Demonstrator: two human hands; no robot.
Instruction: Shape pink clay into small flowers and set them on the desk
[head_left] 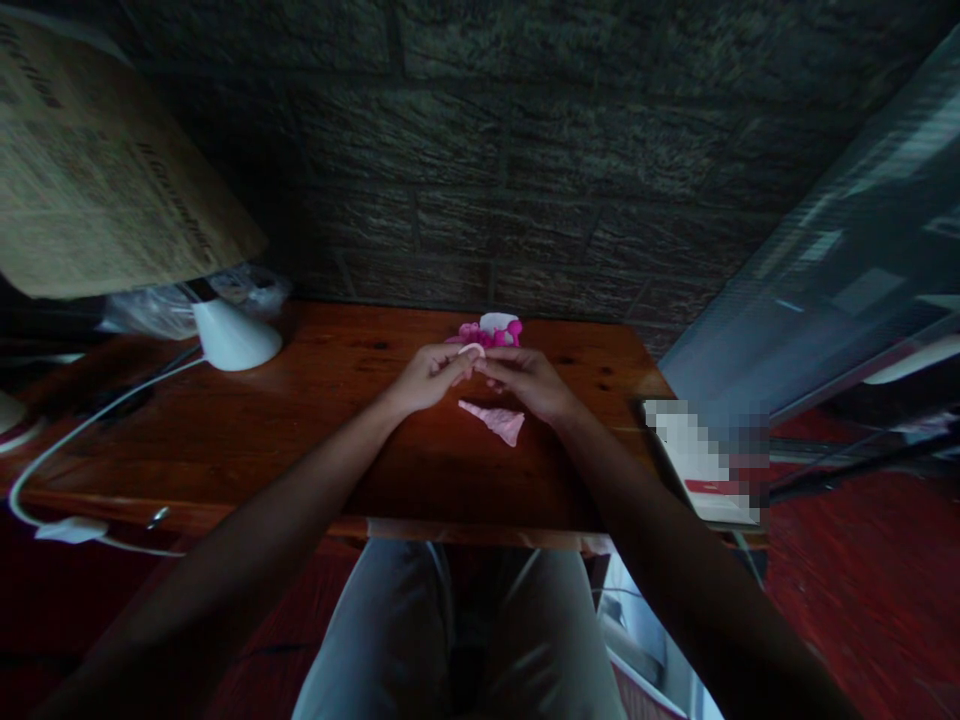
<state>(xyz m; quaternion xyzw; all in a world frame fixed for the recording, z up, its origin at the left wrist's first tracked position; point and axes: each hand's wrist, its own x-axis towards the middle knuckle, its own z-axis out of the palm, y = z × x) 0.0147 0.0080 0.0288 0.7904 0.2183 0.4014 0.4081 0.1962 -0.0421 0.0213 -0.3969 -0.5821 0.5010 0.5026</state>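
Over the middle of the wooden table, my left hand [435, 376] and my right hand [531, 378] meet at the fingertips. Both are closed in a pinch on a small pale pink piece [472, 349] with a rounded upper edge; the fingers cover most of it, and its kind cannot be made out. Just below the hands, a flat, creased light-pink triangular piece [495, 421] lies on the wood. Beyond the fingers sits a bright magenta object [513, 333] with knobbly parts and a white part [501, 321], partly hidden by my hands.
At the left stands a lamp with a printed paper-like shade [112, 170] and a white base [234, 335]; its white cable [112, 408] runs to an inline switch [72, 529]. Clear plastic [157, 312] lies behind it. A blurred-out flat item [701, 460] rests at the right edge. A brick wall [480, 150] rises behind.
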